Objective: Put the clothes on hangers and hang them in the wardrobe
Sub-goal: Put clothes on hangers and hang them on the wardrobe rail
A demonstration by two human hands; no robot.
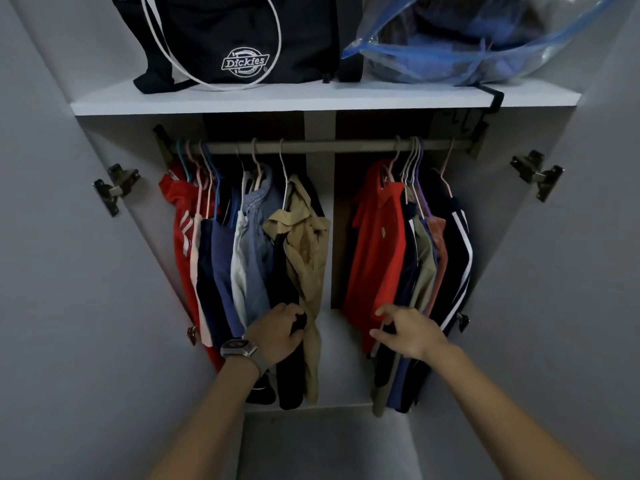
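The wardrobe rail [346,146] carries two bunches of clothes on hangers, with a gap between them. The left bunch runs from a red striped garment [181,237] to a beige garment [306,251] with a dark garment [289,368] beside it. My left hand [278,332], wearing a watch, grips the dark garment low down. The right bunch starts with a red shirt [375,251] and ends with a dark white-striped jacket [457,258]. My right hand [403,332] rests with spread fingers on the lower edge of the red shirt and the dark cloth behind it.
A white shelf [325,97] above the rail holds a black Dickies bag [242,39] and a clear blue-edged plastic bag [485,39] of clothes. Both wardrobe doors stand open, with hinges at left [116,187] and right [535,173]. The wardrobe floor edge [325,408] lies below.
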